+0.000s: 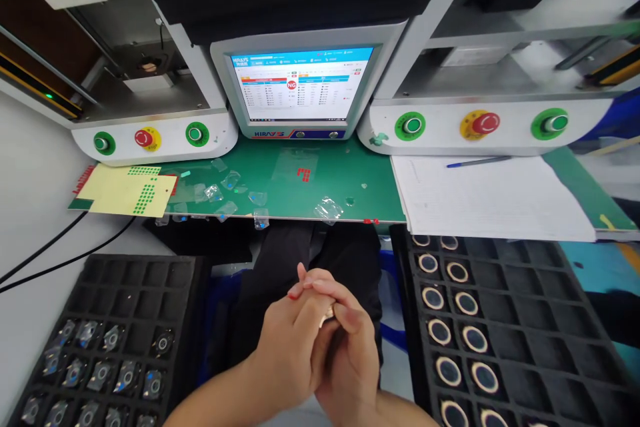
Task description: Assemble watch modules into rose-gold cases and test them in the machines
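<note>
Both hands, left hand (290, 347) and right hand (350, 353), pinch a small ring (330, 312) between 2 black trays (200, 320).

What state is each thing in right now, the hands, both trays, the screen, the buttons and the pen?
left hand: closed with the right around a small ring-like part
right hand: closed on that small part
left tray: partly filled, upper cells bare
right tray: two columns of ring parts, other cells bare
screen: on, red NG mark showing
emergency stop buttons: whether pressed cannot be told
pen: lying on the paper sheets
</note>
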Demonstrator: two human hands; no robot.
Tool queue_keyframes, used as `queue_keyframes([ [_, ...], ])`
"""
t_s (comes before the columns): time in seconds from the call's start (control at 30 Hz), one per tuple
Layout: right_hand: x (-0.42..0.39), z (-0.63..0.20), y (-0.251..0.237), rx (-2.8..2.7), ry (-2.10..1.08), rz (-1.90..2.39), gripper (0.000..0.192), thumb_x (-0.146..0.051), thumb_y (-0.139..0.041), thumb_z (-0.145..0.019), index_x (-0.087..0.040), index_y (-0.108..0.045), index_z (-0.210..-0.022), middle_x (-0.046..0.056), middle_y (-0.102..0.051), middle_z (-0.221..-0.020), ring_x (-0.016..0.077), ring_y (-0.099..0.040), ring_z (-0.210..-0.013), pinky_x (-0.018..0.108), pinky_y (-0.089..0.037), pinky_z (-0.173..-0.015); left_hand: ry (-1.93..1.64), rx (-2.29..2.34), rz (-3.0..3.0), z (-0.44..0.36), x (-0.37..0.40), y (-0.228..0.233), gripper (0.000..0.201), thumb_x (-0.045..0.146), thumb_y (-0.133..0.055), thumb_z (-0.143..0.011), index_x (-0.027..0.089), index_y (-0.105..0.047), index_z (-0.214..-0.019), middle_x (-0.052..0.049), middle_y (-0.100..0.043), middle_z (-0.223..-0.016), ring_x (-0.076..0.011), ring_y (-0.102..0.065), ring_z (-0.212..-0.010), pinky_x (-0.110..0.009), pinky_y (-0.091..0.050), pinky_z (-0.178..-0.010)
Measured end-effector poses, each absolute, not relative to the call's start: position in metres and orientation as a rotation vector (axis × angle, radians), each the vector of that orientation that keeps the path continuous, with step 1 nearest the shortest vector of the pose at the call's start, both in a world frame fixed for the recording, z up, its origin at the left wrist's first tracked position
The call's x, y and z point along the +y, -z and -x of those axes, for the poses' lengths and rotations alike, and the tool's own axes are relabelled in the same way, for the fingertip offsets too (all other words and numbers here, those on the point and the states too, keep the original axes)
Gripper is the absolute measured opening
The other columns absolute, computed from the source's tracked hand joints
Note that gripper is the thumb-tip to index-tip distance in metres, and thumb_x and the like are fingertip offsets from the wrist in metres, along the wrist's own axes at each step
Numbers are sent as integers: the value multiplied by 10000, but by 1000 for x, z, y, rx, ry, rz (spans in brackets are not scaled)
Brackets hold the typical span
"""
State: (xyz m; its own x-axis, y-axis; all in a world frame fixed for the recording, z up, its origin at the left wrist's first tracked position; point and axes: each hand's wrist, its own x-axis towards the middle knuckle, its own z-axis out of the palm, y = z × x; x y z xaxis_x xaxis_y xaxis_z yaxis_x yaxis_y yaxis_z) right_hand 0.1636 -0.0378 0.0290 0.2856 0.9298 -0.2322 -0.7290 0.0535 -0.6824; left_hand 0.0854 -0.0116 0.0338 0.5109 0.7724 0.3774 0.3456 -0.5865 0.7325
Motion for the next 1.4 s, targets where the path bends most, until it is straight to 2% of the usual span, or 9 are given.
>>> queue_keyframes([
  [0.1, -38, -163, -26, -340, -1241, 805, 322, -215, -488, -873, -284, -802, -874, -33, -761, -846, 96, -722, -796, 219, -515, -976, -951, 922, -2183, -87, -12, -32, 199, 135, -353, -981, 188, -519, -1078, -49, -677, -796, -173, -652, -634, -247, -500, -572],
  [0.27, -36, -166, -26, -361, -1206, 833, 289, -252, -512, -908, -279, -795, -856, -22, -758, -813, 112, -725, -763, 221, -579, -808, -985, 848, -2123, -89, -11, -29, 196, 168, -356, -1003, 192, -540, -1068, -42, -662, -780, -166, -624, -640, -246, -489, -585],
  [0.37, -35, -176, -29, -370, -1223, 878, 229, -358, -568, -911, -288, -781, -962, 4, -773, -848, 140, -727, -729, 251, -595, -705, -1039, 771, -1748, -92, -13, -24, 189, 242, -395, -1031, 192, -574, -1069, -58, -674, -848, -164, -628, -715, -245, -502, -641],
  [0.43, -35, -186, -29, -373, -1146, 925, 232, -409, -620, -889, -273, -768, -1005, 21, -773, -929, 155, -737, -805, 255, -600, -727, -1004, 661, -1259, -95, -15, -21, 203, 308, -426, -1045, 186, -586, -1012, -50, -667, -840, -114, -571, -611, -196, -466, -554],
  [0.57, -32, -205, -22, -336, -872, 1070, 164, -264, -776, -793, -248, -760, -955, 2, -745, -1017, 101, -720, -896, 187, -572, -837, -846, 362, -495, -95, -11, -22, 251, 377, -498, -1027, 159, -570, -925, -22, -638, -752, -13, -318, -378, -115, -303, -381],
  [0.87, -30, -221, -6, -212, -812, 1107, 265, -132, -869, -630, -214, -696, -814, -19, -748, -858, 80, -724, -718, 154, -595, -714, -812, 551, -437, -98, -2, -30, 327, 433, -567, -966, 157, -531, -795, -4, -604, -701, -1, -270, -336, -125, -272, -352],
  [1.07, -30, -223, 2, -173, -882, 1141, 304, -166, -893, -596, -207, -665, -792, 22, -760, -907, 115, -739, -706, 178, -588, -673, -874, 1495, -1384, -97, 70, 14, 319, 485, -437, -936, 184, -540, -954, 23, -541, -591, -138, -528, -454, -253, -466, -508],
  [1.23, -27, -223, 6, -234, -891, 1129, 286, -201, -878, -634, -198, -638, -791, 59, -744, -925, 130, -713, -693, 236, -588, -652, -837, 1715, -1672, -100, 131, 31, 170, 257, -566, -837, 194, -568, -995, -37, -637, -722, -232, -616, -626, -350, -479, -679],
  [1.4, -21, -234, 5, -338, -763, 1138, 227, -179, -824, -700, -196, -634, -824, 46, -727, -900, 94, -677, -642, 237, -588, -664, -836, 1769, -1897, -102, 144, 35, 95, 273, -593, -823, 189, -610, -865, -112, -649, -781, -362, -632, -834, -446, -477, -762],
])
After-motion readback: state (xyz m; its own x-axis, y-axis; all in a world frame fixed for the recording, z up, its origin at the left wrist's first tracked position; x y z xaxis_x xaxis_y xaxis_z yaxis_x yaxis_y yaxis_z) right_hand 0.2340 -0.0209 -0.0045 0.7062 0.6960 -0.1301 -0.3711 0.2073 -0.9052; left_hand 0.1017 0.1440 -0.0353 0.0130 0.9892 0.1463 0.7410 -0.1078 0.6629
